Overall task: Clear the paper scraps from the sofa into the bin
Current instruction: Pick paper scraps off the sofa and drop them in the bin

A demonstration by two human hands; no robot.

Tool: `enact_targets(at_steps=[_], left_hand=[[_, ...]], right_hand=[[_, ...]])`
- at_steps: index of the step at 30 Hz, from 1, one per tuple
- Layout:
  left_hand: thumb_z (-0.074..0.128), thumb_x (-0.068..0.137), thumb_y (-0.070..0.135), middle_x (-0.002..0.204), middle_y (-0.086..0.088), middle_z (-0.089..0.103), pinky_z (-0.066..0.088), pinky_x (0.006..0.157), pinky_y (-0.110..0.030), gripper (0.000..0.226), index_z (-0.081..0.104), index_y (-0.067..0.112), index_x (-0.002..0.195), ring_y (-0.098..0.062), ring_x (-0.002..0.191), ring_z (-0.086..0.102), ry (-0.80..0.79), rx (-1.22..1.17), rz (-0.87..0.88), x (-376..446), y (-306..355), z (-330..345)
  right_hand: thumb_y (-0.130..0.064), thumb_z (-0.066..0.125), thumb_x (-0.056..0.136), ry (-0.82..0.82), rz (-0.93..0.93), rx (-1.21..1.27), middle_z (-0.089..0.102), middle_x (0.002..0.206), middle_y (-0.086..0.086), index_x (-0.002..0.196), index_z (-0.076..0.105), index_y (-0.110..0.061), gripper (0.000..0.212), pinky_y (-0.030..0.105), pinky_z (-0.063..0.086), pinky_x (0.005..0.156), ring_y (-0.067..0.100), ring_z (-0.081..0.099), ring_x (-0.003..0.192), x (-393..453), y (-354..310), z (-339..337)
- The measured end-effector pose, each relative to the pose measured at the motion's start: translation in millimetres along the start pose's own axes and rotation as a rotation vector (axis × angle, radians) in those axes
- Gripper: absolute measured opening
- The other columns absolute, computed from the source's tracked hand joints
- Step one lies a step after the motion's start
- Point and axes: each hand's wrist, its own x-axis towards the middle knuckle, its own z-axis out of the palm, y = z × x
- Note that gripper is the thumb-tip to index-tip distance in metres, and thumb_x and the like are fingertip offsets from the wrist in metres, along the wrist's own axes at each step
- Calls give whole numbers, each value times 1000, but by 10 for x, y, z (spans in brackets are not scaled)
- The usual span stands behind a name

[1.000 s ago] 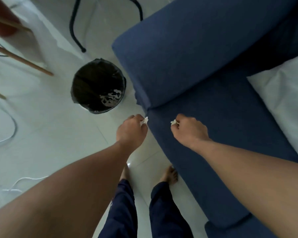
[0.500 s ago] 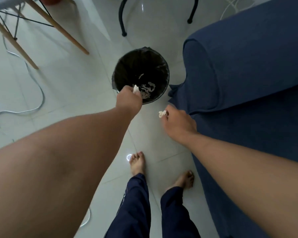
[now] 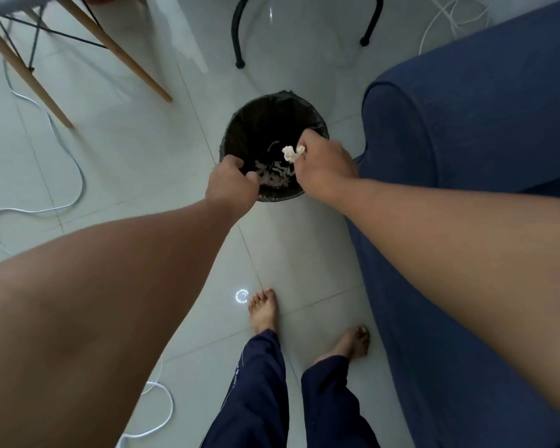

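Note:
A round bin (image 3: 243,115) with a black liner stands on the white tile floor, left of the blue sofa (image 3: 472,130). Several white paper scraps (image 3: 274,178) lie at its bottom. My right hand (image 3: 325,168) hovers over the bin's right side, its fingertips pinching a crumpled white paper scrap (image 3: 290,153) above the opening. Over the bin's near-left rim sits my left hand (image 3: 232,187), thumb and curled fingers apart, with no scrap visible in it. No scraps show on the visible part of the sofa.
Wooden chair legs (image 3: 120,56) stand at the far left and black metal legs (image 3: 238,43) behind the bin. White cables (image 3: 63,150) snake over the floor on the left and at the bottom. My bare feet (image 3: 264,310) stand close to the sofa's front.
Both hands moved from the sofa edge to over the bin. The scrap that my left hand held is no longer in it. My right hand still holds its scrap.

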Motion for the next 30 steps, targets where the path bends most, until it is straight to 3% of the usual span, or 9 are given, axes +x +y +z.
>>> enact_targets(at_steps=[6,9,16,19,23,30], left_hand=[[57,95,32,134,-5,59,44,84,-31,46,56,18,139,-22,115,59,-15,53,38,-3,-142,-24],[57,95,35,132,-3,60,43,84,-31,45,57,19,137,-22,114,59,-17,78,30,-16,-181,-34],[55,95,30,126,-3,65,47,85,-33,43,58,16,136,-24,112,61,-52,137,61,-202,-121,23],[55,94,32,124,-5,65,53,90,-38,43,59,16,134,-26,111,62,-107,178,88,-333,-64,106],[53,95,30,126,-7,64,50,86,-36,42,59,16,134,-29,113,60,-179,291,170,-572,100,243],[56,94,31,131,-5,68,48,104,-42,47,58,18,139,-28,124,57,-355,403,255,-1026,534,623]], right_hand=[[-31,44,105,-80,-28,10,62,132,8,142,52,-31,37,46,53,92,34,61,112,107,-140,-56],[-32,47,105,-128,-26,-7,61,135,8,146,48,-31,42,46,53,94,34,60,115,36,-99,-3],[-40,54,102,-179,74,-67,60,137,4,146,48,-34,45,36,46,80,32,60,120,-356,247,202],[-42,53,99,-219,74,-116,59,139,4,143,49,-33,45,36,45,77,32,59,121,-547,445,256],[-44,51,98,-234,102,-120,57,142,2,139,51,-31,43,39,41,79,30,56,126,-786,729,175],[-50,48,102,-181,194,-37,65,121,1,126,58,-28,34,39,51,83,26,62,105,-1205,1313,-206]])
